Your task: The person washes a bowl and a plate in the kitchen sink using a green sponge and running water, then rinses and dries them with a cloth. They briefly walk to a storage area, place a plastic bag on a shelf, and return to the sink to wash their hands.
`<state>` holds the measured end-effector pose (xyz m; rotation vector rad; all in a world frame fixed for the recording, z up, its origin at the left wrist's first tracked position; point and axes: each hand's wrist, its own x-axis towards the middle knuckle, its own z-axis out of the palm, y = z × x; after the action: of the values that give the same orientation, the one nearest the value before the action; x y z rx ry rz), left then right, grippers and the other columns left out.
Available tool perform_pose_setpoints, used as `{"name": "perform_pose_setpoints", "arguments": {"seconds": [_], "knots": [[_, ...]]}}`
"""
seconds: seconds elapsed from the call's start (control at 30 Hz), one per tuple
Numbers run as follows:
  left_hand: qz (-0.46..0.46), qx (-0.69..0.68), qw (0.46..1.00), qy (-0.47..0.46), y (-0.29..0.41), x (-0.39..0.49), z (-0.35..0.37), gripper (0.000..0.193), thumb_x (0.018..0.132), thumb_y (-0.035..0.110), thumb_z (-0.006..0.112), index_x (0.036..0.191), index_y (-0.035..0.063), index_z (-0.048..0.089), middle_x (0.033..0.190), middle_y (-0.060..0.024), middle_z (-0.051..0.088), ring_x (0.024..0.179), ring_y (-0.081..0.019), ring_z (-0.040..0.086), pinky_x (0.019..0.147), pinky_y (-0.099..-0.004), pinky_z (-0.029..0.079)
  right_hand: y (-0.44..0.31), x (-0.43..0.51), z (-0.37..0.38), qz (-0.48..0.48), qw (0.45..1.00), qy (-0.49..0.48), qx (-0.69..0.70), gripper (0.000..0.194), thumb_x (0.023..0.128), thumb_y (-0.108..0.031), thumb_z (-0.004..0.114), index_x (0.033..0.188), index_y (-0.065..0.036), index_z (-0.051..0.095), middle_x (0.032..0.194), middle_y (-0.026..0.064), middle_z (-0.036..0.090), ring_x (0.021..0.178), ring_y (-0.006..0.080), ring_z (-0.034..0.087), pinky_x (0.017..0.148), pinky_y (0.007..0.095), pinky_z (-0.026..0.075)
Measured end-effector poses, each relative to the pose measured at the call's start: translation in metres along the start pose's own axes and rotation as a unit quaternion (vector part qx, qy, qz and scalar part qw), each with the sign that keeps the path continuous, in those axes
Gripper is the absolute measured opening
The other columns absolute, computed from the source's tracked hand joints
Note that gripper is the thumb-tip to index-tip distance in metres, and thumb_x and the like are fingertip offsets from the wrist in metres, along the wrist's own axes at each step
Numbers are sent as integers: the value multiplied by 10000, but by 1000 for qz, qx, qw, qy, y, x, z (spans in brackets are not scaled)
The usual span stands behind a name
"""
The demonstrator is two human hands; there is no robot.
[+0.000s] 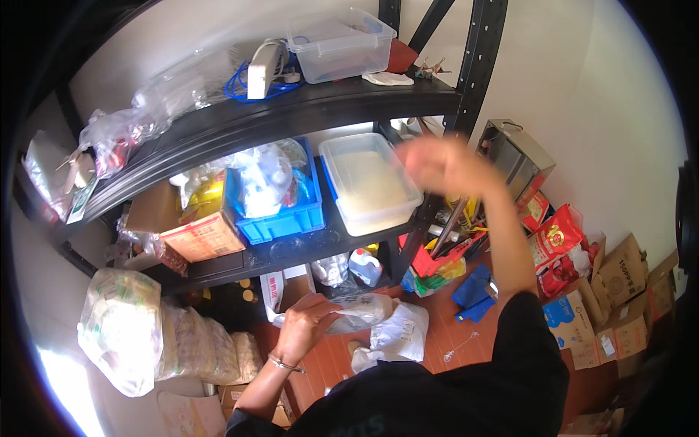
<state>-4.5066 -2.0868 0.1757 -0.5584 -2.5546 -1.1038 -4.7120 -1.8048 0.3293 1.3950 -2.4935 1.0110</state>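
My left hand grips the gathered edge of a translucent plastic bag, which hangs in front of the lower shelf. My right hand is raised and blurred by motion, beside the right end of a translucent plastic storage box. Whether its fingers touch the box or hold anything cannot be made out. Pale, fine contents fill much of the box, which has a blue latch on its left side. Left of it stands a blue plastic crate heaped with plastic-wrapped goods.
A black metal rack spans the front, with a power strip and a clear bin on top. An open carton sits left. Stuffed sacks stand lower left. Cardboard boxes crowd the right; a white package lies below.
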Motion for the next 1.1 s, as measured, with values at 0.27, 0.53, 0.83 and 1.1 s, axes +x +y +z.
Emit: {"name": "perform_pose_setpoints", "arguments": {"seconds": [0.27,0.53,0.83,1.1], "knots": [[-23,49,998,21,-61,52,-16,144,694,66,715,829,71,663,765,-53,588,757,-255,584,639,-345,490,151,200,-142,368,832,129,-395,394,825,-372,622,848,19,660,686,133,665,607,240,665,625,337,538],[-2,36,999,-13,-113,81,-30,145,688,62,713,821,71,658,759,-54,585,757,-252,582,649,-350,487,162,216,-154,361,923,46,-126,387,820,-366,660,756,15,676,598,87,606,462,163,542,477,281,477],[10,27,999,-38,-138,98,-44,131,698,73,707,822,69,666,758,-60,585,756,-256,578,655,-352,474,184,199,-169,508,846,81,-144,722,764,-662,567,884,44,655,781,106,659,592,137,618,555,238,523],[23,9,999,-49,-151,99,-47,140,697,72,705,832,56,670,755,-68,586,751,-265,575,666,-355,470,197,192,-172,436,890,136,-5,577,663,-481,785,884,33,643,909,94,657,791,120,634,678,210,547]]}}
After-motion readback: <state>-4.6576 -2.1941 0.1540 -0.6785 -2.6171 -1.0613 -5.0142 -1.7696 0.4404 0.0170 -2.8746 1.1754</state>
